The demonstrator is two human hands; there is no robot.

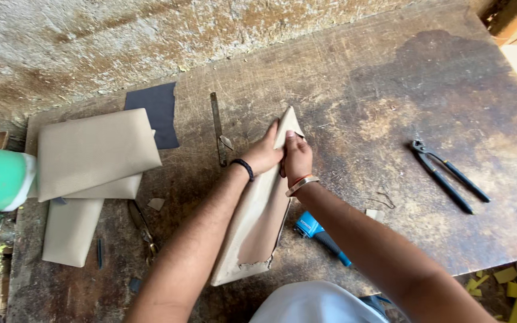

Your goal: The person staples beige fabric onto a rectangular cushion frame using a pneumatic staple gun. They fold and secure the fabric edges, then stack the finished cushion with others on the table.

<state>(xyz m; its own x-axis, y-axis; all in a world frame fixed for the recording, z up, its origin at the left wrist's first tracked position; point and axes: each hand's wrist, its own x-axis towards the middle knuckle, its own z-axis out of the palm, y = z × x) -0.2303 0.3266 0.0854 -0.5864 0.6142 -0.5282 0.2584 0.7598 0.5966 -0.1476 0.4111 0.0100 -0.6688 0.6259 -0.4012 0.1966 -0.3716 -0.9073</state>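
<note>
- Nearest the front edge of the workbench (390, 90) lies the ragged lower end of a tan covered panel (258, 227). Its brown covering looks torn and loose there, so a hard tug could rip it further.
- Just right of the panel, near the front edge, lies a blue-handled tool (315, 230), half hidden under the right forearm. A sweep of that arm could knock it off the bench.
- The panel runs from the front edge toward the bench's middle. Both hands meet at its far, pointed tip.
- The left hand (262, 154) pinches the tip's left side; the right hand (297, 158) presses and grips it from the right, thumb up on the flap. If either grip slips, I judge the fold would spring back or crease crookedly.
- Toward the left edge sits a stack of tan wrapped panels (94, 158), matte and smooth, overlapping loosely; they could slide.
- Toward the right edge, well apart from the hands, lie black pincers (447, 176).
- Beyond the hands lie a thin metal ruler (217, 128) and a dark sheet (158, 110) near the back edge.
- The wooden bench top is scratched, stained and rough, and it could scuff the covering.
</note>
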